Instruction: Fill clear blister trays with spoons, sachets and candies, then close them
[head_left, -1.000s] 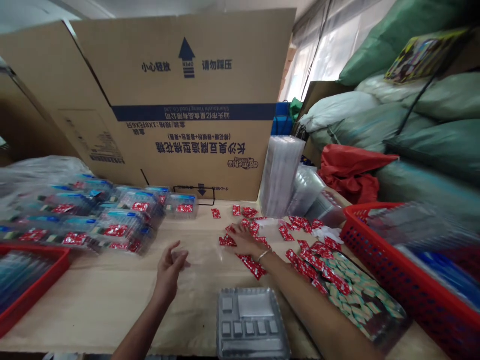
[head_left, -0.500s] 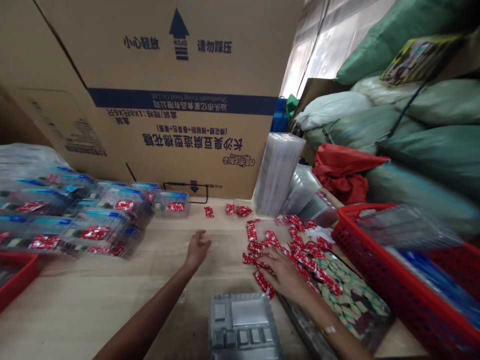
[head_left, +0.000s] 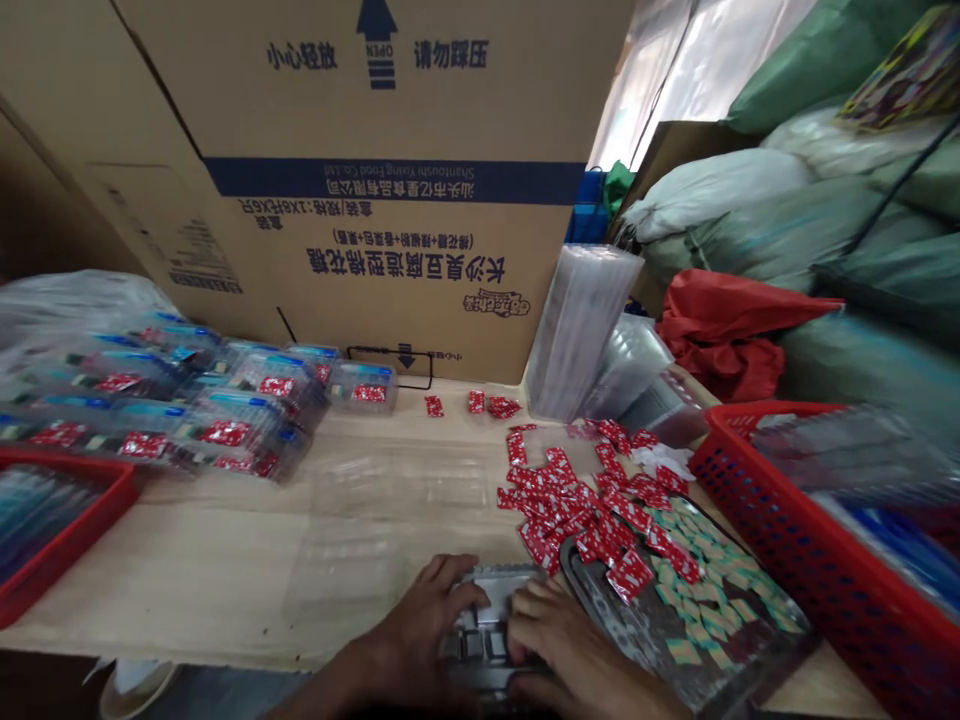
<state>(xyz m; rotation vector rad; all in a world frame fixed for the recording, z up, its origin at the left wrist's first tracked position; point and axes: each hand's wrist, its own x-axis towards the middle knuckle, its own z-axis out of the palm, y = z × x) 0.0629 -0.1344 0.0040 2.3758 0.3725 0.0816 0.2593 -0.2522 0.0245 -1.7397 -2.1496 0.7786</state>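
My left hand (head_left: 424, 622) and my right hand (head_left: 553, 632) meet at the near table edge, fingers curled over a clear plastic tray (head_left: 485, 618) with small grey compartments. Most of the tray is hidden under them. Just beyond my right hand lies a pile of small red sachets (head_left: 576, 492), spilling onto a flat tray of green-and-white packets (head_left: 701, 580).
A big cardboard box (head_left: 360, 180) stands behind the wooden table (head_left: 210, 560). Filled clear packs (head_left: 187, 410) are stacked at left beside a red basket (head_left: 52, 540). Another red basket (head_left: 787, 520) sits at right, empty clear trays (head_left: 585, 330) lean behind, sacks (head_left: 825, 220) beyond.
Both hands have pulled back from the middle of the table to the near edge and closed over the clear tray. The red sachets are now gathered in a pile at right.
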